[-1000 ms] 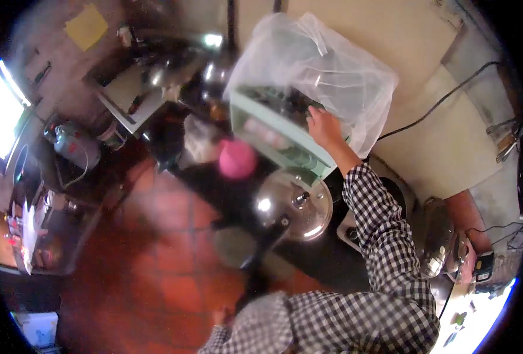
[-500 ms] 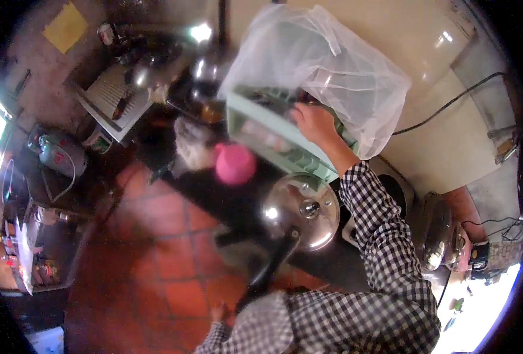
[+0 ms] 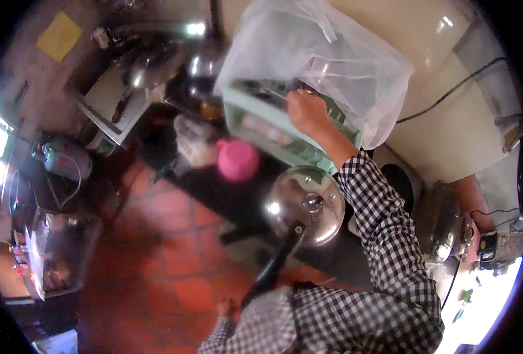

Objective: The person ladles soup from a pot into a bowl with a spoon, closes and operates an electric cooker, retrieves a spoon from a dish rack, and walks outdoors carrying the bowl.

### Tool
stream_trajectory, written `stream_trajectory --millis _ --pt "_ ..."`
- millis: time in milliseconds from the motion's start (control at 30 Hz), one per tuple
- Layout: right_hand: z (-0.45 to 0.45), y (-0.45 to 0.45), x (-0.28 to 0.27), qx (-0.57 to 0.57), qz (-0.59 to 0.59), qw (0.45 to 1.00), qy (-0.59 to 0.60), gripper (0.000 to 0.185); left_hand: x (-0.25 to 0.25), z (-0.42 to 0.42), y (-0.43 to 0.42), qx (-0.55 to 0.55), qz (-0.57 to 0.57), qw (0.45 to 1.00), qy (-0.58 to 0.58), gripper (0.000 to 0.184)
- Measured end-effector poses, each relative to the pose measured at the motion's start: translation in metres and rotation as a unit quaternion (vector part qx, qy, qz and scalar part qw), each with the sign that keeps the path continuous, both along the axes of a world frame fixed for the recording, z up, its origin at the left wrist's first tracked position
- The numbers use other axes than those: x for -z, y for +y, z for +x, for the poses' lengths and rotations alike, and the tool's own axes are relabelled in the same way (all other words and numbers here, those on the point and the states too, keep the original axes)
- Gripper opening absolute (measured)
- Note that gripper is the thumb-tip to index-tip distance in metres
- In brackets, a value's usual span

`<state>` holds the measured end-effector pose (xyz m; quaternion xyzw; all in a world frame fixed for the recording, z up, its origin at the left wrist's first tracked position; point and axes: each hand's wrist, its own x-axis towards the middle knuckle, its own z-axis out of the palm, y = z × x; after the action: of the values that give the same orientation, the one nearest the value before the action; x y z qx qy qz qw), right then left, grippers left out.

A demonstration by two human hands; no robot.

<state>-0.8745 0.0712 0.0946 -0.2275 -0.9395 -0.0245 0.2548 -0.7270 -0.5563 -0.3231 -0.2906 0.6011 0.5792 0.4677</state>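
My right hand is closed, fingers pinched, over the open front of a pale green plastic dish rack. A thin pale streak shows left of its fingertips; I cannot make out what they hold. A translucent white mesh cover drapes over the rack's back and top. Several dishes, blurred, stand inside the rack. Below my right forearm sits a shiny pressure cooker with a black handle. My left hand hangs low near my body above the tiled floor, its fingers too small and blurred to read.
A pink plastic scoop-like vessel lies on the dark counter beside a pale plastic bag. A white drainboard holds a knife. A gas cylinder stands at left. Dark rounded appliances and cables are at right.
My right hand has lifted slightly and shifted left at the rack, its fingers now more tightly closed. The view has shifted a little; my left hand remains low.
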Motion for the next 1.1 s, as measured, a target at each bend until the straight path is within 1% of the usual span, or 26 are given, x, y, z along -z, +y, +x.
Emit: stream_trajectory --millis 33,67,133,233,267,333,367,400,433,467,500,533,567,600,667,767,867,967,1067,1100 --pt "0.005 -0.003 -0.001 0.001 0.024 1.0 0.019 0.013 0.006 -0.001 -0.001 -0.026 0.041 0.999 -0.004 0.014" --pt "0.011 -0.004 -0.003 0.001 0.021 1.0 0.023 0.012 0.011 -0.003 -0.002 0.003 0.029 1.0 0.01 0.013" --pt "0.025 -0.015 -0.017 0.0 0.017 0.999 0.032 0.011 0.005 -0.014 0.008 0.061 0.007 0.997 0.037 0.01" --pt "0.064 -0.033 -0.031 -0.002 -0.01 0.999 0.042 0.008 -0.015 -0.015 0.002 0.098 -0.05 0.993 0.049 0.009" --pt "0.081 -0.037 -0.03 -0.036 -0.055 0.993 0.096 0.007 -0.015 -0.014 -0.004 0.077 -0.021 0.996 0.028 0.009" --pt "0.125 -0.055 -0.027 -0.105 -0.117 0.965 0.211 0.008 0.015 -0.014 0.0 0.035 0.061 0.997 -0.005 0.012" --pt "0.147 -0.069 -0.023 -0.063 -0.239 0.944 0.219 0.008 0.015 -0.016 -0.003 0.04 0.063 0.997 -0.005 0.012" --pt "0.168 -0.085 -0.02 -0.02 -0.358 0.906 0.226 0.009 0.009 -0.02 0.003 0.057 0.06 0.997 -0.001 0.013" --pt "0.191 -0.099 -0.014 -0.007 -0.497 0.838 0.226 0.01 0.006 -0.023 0.01 0.08 0.05 0.995 0.005 0.013" --pt "0.214 -0.114 -0.004 -0.015 -0.584 0.769 0.258 0.01 -0.003 -0.026 0.017 0.111 0.036 0.993 0.017 0.014" --pt "0.237 -0.129 0.007 -0.014 -0.661 0.691 0.292 0.01 -0.01 -0.027 0.021 0.14 0.024 0.989 0.031 0.015" --pt "0.262 -0.142 0.027 -0.016 -0.653 0.7 0.288 0.009 -0.015 -0.027 0.027 0.166 0.019 0.985 0.04 0.015" --pt "0.288 -0.158 0.031 -0.042 -0.697 0.649 0.302 0.009 -0.019 -0.027 0.037 0.193 0.017 0.98 0.052 0.016" --pt "0.311 -0.175 0.038 -0.027 -0.703 0.638 0.314 0.009 -0.021 -0.026 0.043 0.224 0.017 0.972 0.065 0.017" --pt "0.363 -0.205 0.052 0.02 -0.735 0.596 0.322 0.01 -0.028 -0.025 0.058 0.292 0.017 0.952 0.088 0.019" --pt "0.446 -0.25 0.07 0.083 -0.713 0.587 0.373 0.01 -0.045 -0.017 0.096 0.426 0.021 0.895 0.129 0.022" --pt "0.513 -0.295 0.078 0.192 -0.664 0.601 0.401 0.014 -0.062 0.004 0.138 0.559 0.044 0.808 0.182 0.025" --pt "0.577 -0.342 0.096 0.273 -0.516 0.668 0.463 0.01 -0.087 0.059 0.181 0.661 0.093 0.707 0.232 0.029" --pt "0.623 -0.376 0.119 0.312 -0.433 0.659 0.531 0.009 -0.114 0.126 0.219 0.727 0.156 0.611 0.27 0.032" --pt "0.64 -0.387 0.117 0.31 -0.477 0.557 0.605 0.008 -0.123 0.153 0.23 0.743 0.18 0.582 0.278 0.033"
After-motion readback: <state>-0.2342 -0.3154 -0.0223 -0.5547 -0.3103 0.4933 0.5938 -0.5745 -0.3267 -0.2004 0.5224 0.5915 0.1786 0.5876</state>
